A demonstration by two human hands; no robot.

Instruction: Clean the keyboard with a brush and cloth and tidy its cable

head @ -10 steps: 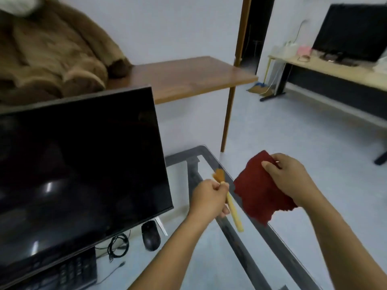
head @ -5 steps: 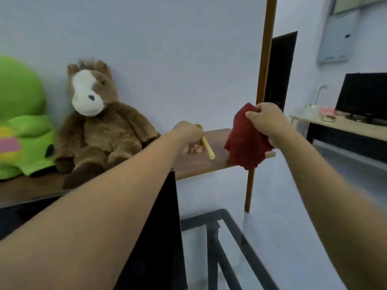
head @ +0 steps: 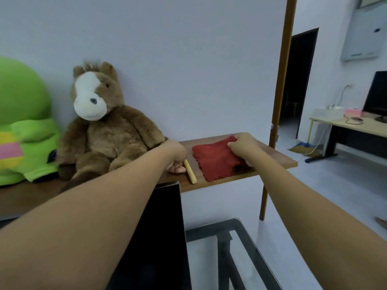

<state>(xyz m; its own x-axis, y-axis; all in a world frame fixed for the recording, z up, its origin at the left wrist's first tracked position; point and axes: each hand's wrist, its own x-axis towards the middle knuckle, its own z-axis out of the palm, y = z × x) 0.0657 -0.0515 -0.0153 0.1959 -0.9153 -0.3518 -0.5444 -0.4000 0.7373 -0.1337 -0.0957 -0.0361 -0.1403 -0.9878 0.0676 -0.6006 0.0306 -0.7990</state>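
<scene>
both hands rest on the wooden shelf (head: 278, 158): right hand (head: 244, 146) pinching the fuzzy red cloth (head: 215, 159), left hand (head: 176, 156) curled beside the brush's pale round handle (head: 190, 171).

A long brown wooden shelf (head: 272, 159) runs along the pale wall. On its right end lies a dark red cloth (head: 215, 159), with the right hand (head: 245, 146) on the cloth's right edge. Just left of the cloth lies a pale yellow stick-shaped brush handle (head: 190, 172), the left hand (head: 176, 156) touching its far end. Further left sit 2 soft toys: a brown plush horse (head: 104, 130), then a bright green plush toy (head: 23, 126). Below the shelf's front edge stands a black flat monitor (head: 159, 237); a dark-framed glass table (head: 240, 248) lies to its right.
</scene>
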